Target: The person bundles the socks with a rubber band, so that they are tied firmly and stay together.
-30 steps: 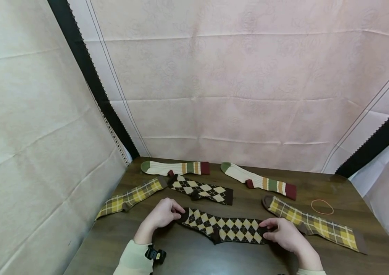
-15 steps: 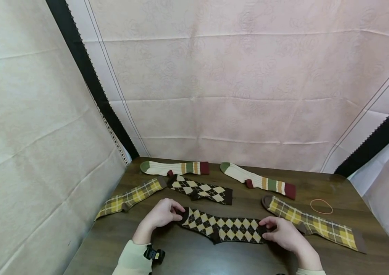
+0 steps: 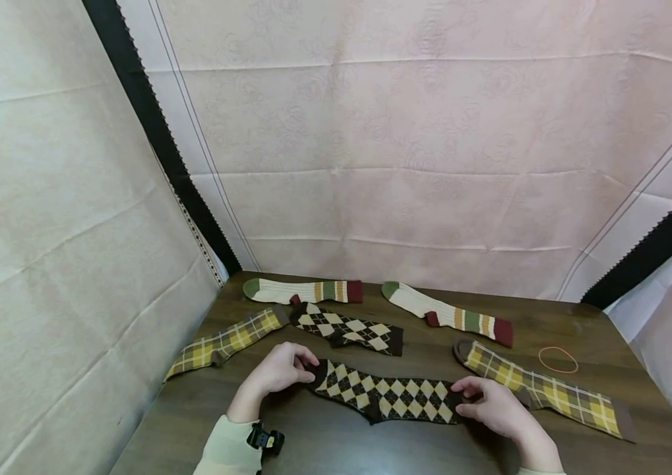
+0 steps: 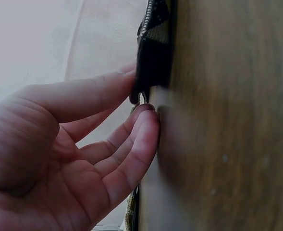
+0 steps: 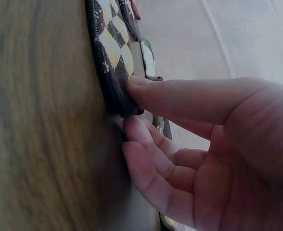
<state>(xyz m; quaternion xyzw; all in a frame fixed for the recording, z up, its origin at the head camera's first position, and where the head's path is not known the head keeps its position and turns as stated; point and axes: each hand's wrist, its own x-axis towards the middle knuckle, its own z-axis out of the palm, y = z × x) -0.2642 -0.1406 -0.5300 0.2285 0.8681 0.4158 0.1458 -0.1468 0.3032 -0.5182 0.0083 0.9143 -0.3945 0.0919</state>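
Observation:
A black-and-tan argyle sock (image 3: 389, 396) lies lengthwise across the near middle of the table in the head view. Its dark toe is pinched by my left hand (image 3: 281, 369), thumb and fingertips right at the tip in the left wrist view. At the other end, my right hand (image 3: 490, 404) pinches the dark cuff (image 5: 119, 94), with the thumb over it and the other fingers curled below. Just beyond lies a second argyle sock (image 3: 347, 326), its cuff to the right. Yellow plaid socks flank my hands, one on the left (image 3: 235, 340) and one on the right (image 3: 549, 389).
Along the back edge lie two cream socks with green toes and maroon cuffs, one left (image 3: 288, 290) and one right (image 3: 442, 310). A thin orange rubber band (image 3: 558, 359) rests beside the right plaid sock. Pale cloth panels (image 3: 407, 145) rise around the brown table (image 3: 193, 429).

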